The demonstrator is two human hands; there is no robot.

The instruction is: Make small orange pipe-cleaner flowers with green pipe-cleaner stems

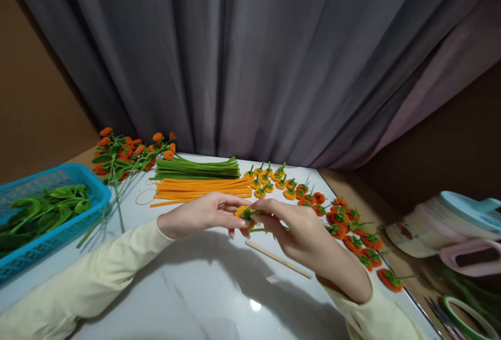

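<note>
Above the middle of the white table, my left hand (203, 215) is closed around the edge of a small yellow-orange pipe-cleaner flower (242, 211). Green fuzzy stem wire stands out from the flower's underside, which faces right. My right hand (303, 228) pinches at this green part, its fingertips partly hidden behind the knuckles. Below the fingers a thin wooden stick (278, 260) lies slantwise on the table. Just beyond my hands are a bundle of orange pipe cleaners (199, 187) and a bundle of green pipe cleaners (198, 168).
Several yellow flower heads (268, 178) and orange flower heads (354, 243) line the right side. A blue basket (102, 194) of green leaves stands left, near finished orange flowers (117, 152). A lidded cup (426, 220) and a green tape roll (465, 316) are at right. Grey curtain (250, 58) hangs behind.
</note>
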